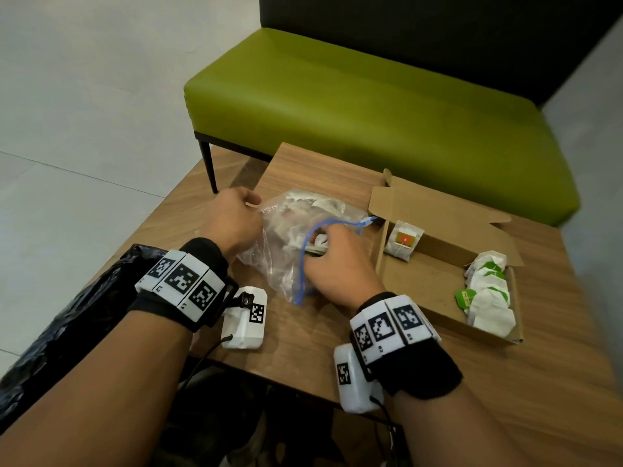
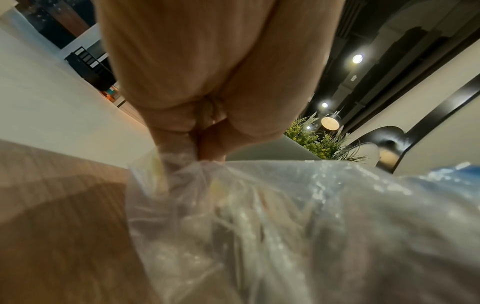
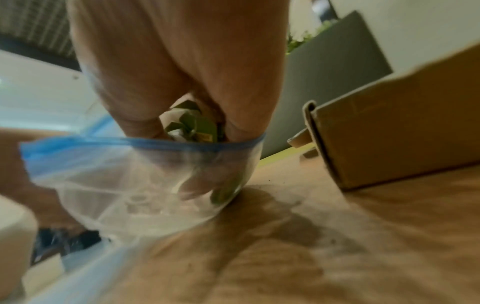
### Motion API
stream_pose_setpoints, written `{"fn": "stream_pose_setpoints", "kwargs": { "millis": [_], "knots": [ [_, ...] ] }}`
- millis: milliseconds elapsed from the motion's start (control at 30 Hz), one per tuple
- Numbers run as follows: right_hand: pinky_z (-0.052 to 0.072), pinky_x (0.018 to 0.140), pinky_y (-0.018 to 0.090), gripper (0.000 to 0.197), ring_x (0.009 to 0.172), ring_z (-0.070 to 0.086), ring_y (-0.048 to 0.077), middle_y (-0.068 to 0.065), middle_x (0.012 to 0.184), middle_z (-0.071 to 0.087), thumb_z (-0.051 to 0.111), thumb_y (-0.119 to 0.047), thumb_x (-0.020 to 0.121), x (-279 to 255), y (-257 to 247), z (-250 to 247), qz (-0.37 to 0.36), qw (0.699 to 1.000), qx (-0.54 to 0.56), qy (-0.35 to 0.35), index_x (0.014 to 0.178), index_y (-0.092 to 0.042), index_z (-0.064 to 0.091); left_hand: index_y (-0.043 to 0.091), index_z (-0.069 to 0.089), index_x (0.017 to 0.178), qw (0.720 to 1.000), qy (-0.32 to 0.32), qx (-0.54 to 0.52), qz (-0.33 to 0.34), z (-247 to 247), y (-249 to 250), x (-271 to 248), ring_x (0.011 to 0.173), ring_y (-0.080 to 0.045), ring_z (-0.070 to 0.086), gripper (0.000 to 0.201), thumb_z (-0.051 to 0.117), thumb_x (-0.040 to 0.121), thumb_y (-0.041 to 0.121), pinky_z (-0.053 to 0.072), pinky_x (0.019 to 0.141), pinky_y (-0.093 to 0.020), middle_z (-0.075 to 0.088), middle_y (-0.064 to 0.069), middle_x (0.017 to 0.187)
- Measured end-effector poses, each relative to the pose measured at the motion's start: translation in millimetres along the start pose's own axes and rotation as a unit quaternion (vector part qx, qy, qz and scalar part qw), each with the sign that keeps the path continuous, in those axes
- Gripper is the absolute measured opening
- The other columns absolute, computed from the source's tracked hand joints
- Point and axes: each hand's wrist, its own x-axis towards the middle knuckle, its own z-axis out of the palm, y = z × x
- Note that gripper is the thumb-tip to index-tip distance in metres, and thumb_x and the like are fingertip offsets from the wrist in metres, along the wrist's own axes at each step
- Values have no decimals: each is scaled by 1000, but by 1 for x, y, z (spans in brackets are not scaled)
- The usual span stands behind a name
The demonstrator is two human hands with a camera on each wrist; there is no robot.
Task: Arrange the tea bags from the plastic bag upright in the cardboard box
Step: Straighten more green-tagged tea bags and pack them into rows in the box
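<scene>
Wood-grain bench (image 1: 337, 335) fills the near half of the head view, with a green upholstered seat (image 1: 354, 106) beyond its far edge and pale floor to the left. On it, the left hand (image 1: 232, 219) pinches a gathered fold of the plastic bag (image 1: 286, 230) at its far-left end, fingers curled tight on the film, as the left wrist view confirms. The right hand (image 1: 337, 261) is pushed through the blue zip mouth (image 3: 145, 144) of the bag, its fingers curled inside around a green-tagged tea bag (image 3: 197, 125); the grip looks closed on it, though blur keeps the hold from being certain. More tea bags lie loose deeper in the bag, toward the left hand. Just to the right of the right hand, close beside the bag's mouth, sits the open cardboard box (image 1: 421, 281), its long axis running from far-left to near-right. One red-tagged tea bag (image 1: 404, 240) leans at its far-left end, and a row of green-tagged tea bags (image 1: 488, 298) stands packed at its near-right end, leaving the middle bare. The right hand is clearly the nearer one to the box, so the coming move is probably a short carry rightward over the box's near wall into that gap.
</scene>
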Motion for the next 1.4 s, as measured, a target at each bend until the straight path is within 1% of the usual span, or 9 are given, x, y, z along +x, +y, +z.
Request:
{"fn": "stream_pose_setpoints", "kwargs": {
  "millis": [167,333,533,667,800,967,1133,1267,1400],
  "knots": [
    [64,64,46,24,62,72,21,10,98,72,63,-3,86,-2,2,-13,78,975,209,21,104,-16,68,25,59,104,999,42,15,1,0,-3,5,102,-28,64,27,58,88,3,56,90,-46,65,-6,116],
    [56,52,31,33,60,61,12,5,78,67,54,13,79,-8,-1,-36,97,934,340,49,76,-16,68,20,62,110,997,81,8,-4,-1,-4,7,100,-27,65,28,58,88,3,56,88,-45,66,-5,114],
    [49,46,24,34,56,58,10,0,66,64,48,14,78,-15,1,-70,85,880,450,121,82,-14,67,14,60,118,988,91,126,27,0,6,-2,103,-27,56,32,58,86,7,46,82,-36,60,-9,120],
    [48,48,24,32,57,60,10,2,72,65,45,11,82,-21,8,-88,61,832,540,117,97,-8,65,16,58,126,943,180,217,178,3,43,-26,117,-32,50,41,55,85,18,43,94,-43,48,-12,131],
    [47,50,20,30,53,60,8,-2,63,64,42,9,85,-30,16,-104,37,795,594,120,81,-11,63,23,65,107,949,-4,122,290,27,88,-58,88,-10,64,24,50,100,40,51,71,-21,64,9,100],
    [49,50,21,28,72,63,18,8,84,66,42,6,84,-41,39,-124,38,786,601,138,96,-7,64,6,72,105,935,-259,-125,206,79,105,-83,75,-17,71,21,63,95,23,59,61,-30,73,-19,94],
    [54,58,26,40,80,68,16,6,97,73,44,2,87,-53,71,-128,76,804,567,162,119,-12,63,10,76,92,936,-231,-104,244,120,108,-89,82,-28,73,7,72,89,15,60,77,-52,76,-10,85],
    [57,75,37,44,97,66,20,5,105,71,46,-1,89,-64,88,-134,51,804,575,143,126,-19,63,14,76,79,933,-183,-28,308,152,112,-100,63,-11,68,10,75,87,21,56,57,-33,73,1,69],
    [58,70,34,34,88,69,20,11,100,69,57,-18,98,-69,100,-146,40,768,624,140,130,-6,57,21,72,67,911,-133,70,385,176,122,-111,60,0,55,16,76,81,28,38,53,-17,56,11,59]
  ]
}}
